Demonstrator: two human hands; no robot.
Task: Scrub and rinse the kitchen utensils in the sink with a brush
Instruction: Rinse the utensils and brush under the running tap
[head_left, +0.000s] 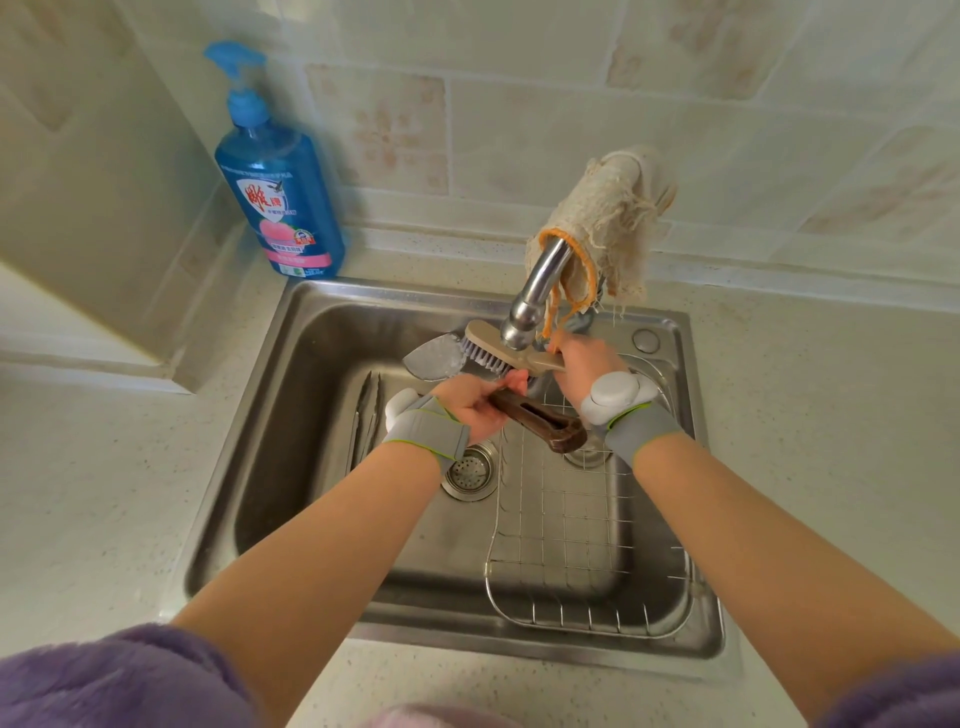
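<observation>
Item: wooden-handled spatula (540, 418), held over the sink (363, 292) below the faucet (540, 280).
Long axis: 4 to 10 o'clock, soapy blade (435, 357) at the 10 o'clock end.
Left hand (475, 405): wrapped round the handle, and the nearer hand to the blade.
Right hand (584, 364): grips the scrub brush (493, 343), bristles on the blade.

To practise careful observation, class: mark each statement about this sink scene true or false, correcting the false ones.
1. The right hand holds the beige plastic scrubbing brush. True.
2. The left hand is empty. False: it grips a metal utensil with a brown wooden handle.
3. The blue pump bottle of dish soap stands inside the steel sink. False: it stands on the speckled counter behind the sink's left corner.
4. A frayed cream cloth hangs over the chrome tap. True.
</observation>
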